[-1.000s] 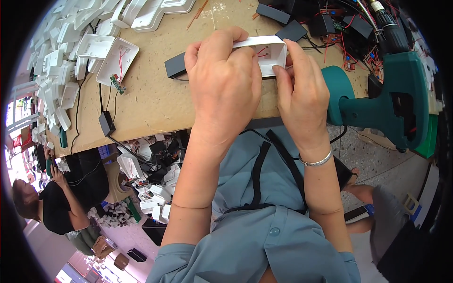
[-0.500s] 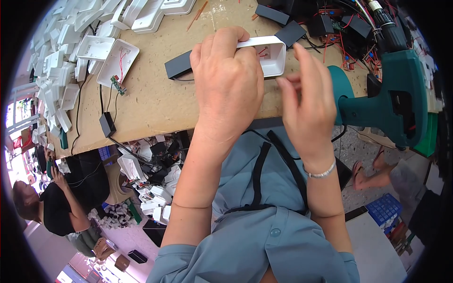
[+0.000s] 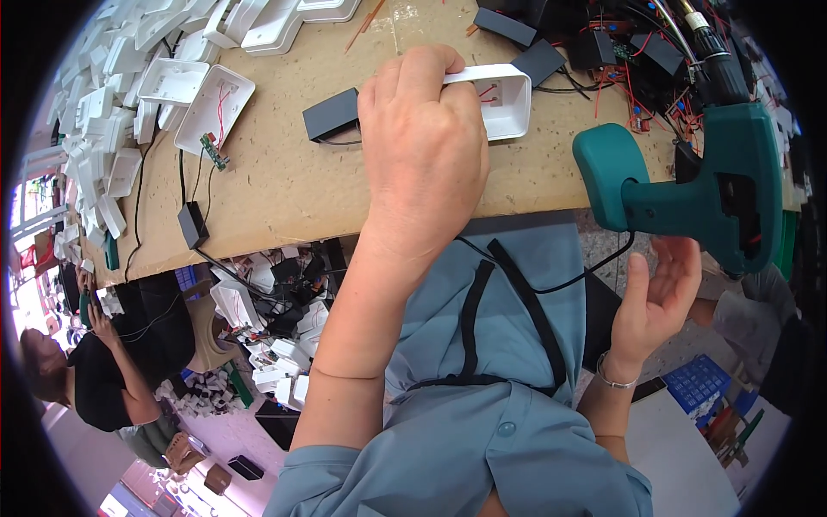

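My left hand [image 3: 424,142] is closed around a white plastic case [image 3: 515,108] at the table's near edge. The case's open side faces me, and red wire ends show inside; its left part is hidden behind my fingers. My right hand [image 3: 656,297] is open and holds nothing, its thumb and fingers apart, just below the handle of a green power drill [image 3: 668,205]. The drill lies on its side at the right, partly past the table edge. A black box-shaped power adapter [image 3: 332,115] with a cable lies left of my left hand.
White open cases [image 3: 214,108], one with red wires and a green circuit board [image 3: 212,151], lie at the left beside a large white pile. More black adapters [image 3: 536,62] and tangled wires fill the far right. Another person [image 3: 103,379] sits at the left.
My right hand has moved away from the white case, down and right toward the drill, and its fingers have opened. My left hand stays on the case, shifted very slightly.
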Demonstrator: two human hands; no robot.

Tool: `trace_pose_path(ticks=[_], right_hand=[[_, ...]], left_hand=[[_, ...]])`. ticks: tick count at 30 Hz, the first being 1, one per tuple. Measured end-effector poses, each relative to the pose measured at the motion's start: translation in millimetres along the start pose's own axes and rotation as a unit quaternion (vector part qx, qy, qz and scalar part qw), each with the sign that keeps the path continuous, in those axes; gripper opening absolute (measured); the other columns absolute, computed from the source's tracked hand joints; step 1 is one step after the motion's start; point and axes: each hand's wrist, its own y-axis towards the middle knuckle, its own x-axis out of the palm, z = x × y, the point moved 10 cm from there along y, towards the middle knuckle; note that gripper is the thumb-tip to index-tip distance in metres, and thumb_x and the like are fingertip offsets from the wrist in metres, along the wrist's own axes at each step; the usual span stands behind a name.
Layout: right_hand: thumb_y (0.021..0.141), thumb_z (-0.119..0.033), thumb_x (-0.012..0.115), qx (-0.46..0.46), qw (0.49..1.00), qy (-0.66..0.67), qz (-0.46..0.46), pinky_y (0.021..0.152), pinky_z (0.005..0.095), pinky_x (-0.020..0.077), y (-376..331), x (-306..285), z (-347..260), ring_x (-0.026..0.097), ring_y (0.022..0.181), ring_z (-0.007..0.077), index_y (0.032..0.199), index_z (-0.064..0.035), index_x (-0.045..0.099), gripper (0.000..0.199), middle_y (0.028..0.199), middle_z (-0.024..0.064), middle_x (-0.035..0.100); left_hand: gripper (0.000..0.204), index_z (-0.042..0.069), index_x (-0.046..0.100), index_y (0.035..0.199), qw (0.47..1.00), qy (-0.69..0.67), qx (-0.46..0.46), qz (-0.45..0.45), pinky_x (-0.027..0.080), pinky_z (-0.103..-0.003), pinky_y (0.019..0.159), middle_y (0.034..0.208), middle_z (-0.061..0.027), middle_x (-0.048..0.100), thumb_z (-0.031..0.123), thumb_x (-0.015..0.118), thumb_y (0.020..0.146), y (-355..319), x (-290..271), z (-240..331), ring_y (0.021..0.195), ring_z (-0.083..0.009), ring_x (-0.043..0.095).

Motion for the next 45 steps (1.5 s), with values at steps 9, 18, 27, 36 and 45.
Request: trace_pose_path(ticks=[9,18,27,36,45], right_hand=[[0.083,-0.006,0.064,-0.084,0.974,0.204,-0.052,0.087,0.0349,0.0482,69,34,-22,0.058,0.104,0.025,0.133,0.0049,0.035,0.059,0.128,0.0244,0.048],[0.082,-0.018,0.065,-0.052,0.98,0.165,-0.099,0.067,0.0276,0.0468,18,6,-43,0.058,0.07,0.0161,0.13,0.0082,0.04,0.06,0.115,0.0213,0.057],[0.074,-0.008,0.072,0.097,0.966,0.155,-0.182,0.061,0.0259,0.0466,-31,14,-17,0.058,0.068,0.0159,0.119,0.0067,0.048,0.052,0.11,0.0177,0.059],[0.075,-0.004,0.071,0.188,0.948,0.153,-0.205,0.064,0.0239,0.0471,-28,43,-7,0.058,0.073,0.0132,0.119,0.0048,0.05,0.049,0.107,0.0152,0.059],[0.077,-0.006,0.072,0.132,0.956,0.158,-0.209,0.063,0.0231,0.0448,-18,49,-10,0.055,0.073,0.0124,0.115,0.0035,0.052,0.044,0.102,0.0114,0.059]], left_hand=[[0.003,-0.004,0.057,0.065,1.0,0.006,-0.016,-0.001,0.038,-0.038,0.077,0.096,-0.0124,0.055,-0.001,0.056,0.064,-1,0,0,0.084,-0.0283,0.051],[0.004,-0.003,0.056,0.066,1.0,0.014,0.0,0.012,0.037,-0.038,0.075,0.094,-0.011,0.055,0.0,0.057,0.064,-2,-2,1,0.084,-0.0266,0.051],[0.003,-0.002,0.056,0.065,1.0,0.024,0.003,0.017,0.037,-0.037,0.074,0.094,-0.0108,0.055,0.001,0.056,0.064,-2,0,2,0.084,-0.0258,0.051],[0.007,-0.001,0.064,0.074,0.999,0.049,-0.008,0.005,0.042,-0.036,0.074,0.094,-0.0074,0.058,0.001,0.065,0.068,-1,-4,4,0.085,-0.0264,0.056],[0.007,-0.001,0.063,0.074,0.999,0.05,-0.004,0.013,0.042,-0.036,0.074,0.093,-0.0076,0.058,0.0,0.066,0.067,-1,-3,3,0.084,-0.0262,0.056]])
